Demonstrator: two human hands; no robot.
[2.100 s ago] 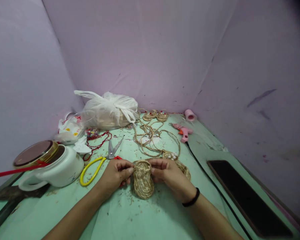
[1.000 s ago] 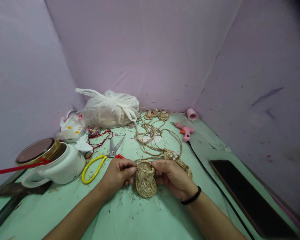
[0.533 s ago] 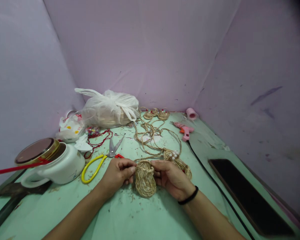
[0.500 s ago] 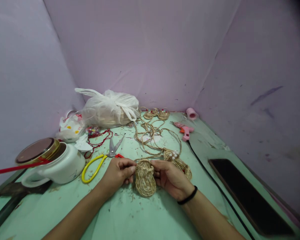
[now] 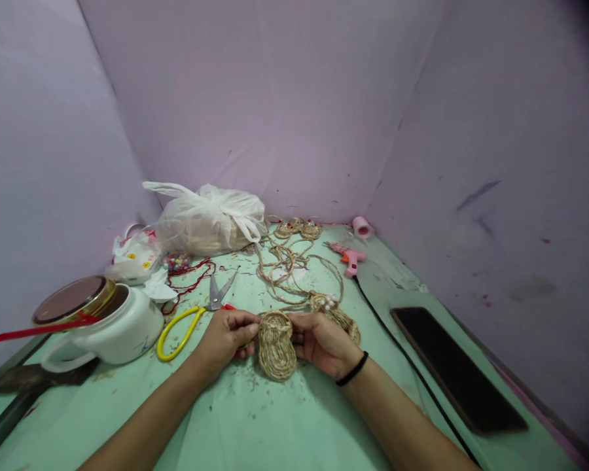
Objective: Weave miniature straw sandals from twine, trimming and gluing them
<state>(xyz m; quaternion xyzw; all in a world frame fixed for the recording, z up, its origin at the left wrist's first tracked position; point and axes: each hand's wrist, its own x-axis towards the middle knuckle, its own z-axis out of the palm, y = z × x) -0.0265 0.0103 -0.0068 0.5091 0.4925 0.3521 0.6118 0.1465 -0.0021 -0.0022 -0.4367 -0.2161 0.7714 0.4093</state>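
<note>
A small woven jute sandal (image 5: 276, 345) lies at the middle of the green table (image 5: 285, 425), sole down, its toe end toward 12 o'clock, where a jute strap crosses it. The left hand (image 5: 222, 337) comes in from 9 o'clock, thumb and forefinger pinched on the strap's left end at the sandal's edge; the other fingers curl under and cannot be made out. The right hand (image 5: 321, 341) comes in from 3 o'clock, fingertips closed on the strap's right end, and covers that side of the sole. A black band (image 5: 352, 369) circles the right wrist.

At 2 o'clock of the sandal, just behind the right hand, lies a second jute sandal (image 5: 336, 314) with white beads at its toe, half hidden by the knuckles. A tangle of loose jute cord (image 5: 289, 268) runs from there toward 12 o'clock, up to more small jute pieces (image 5: 298, 229) by the wall, too small to make out. At 10 o'clock lie scissors (image 5: 196, 314) with yellow handles, one red handle part hidden under the left hand. Farther out at 9 o'clock stands a white pot (image 5: 115, 330). At 1 o'clock a pink glue gun (image 5: 346, 256) trails a black cable (image 5: 402, 366) past the right forearm, out of the frame's bottom edge. At 3 o'clock lies a dark flat slab (image 5: 456, 369).
</note>
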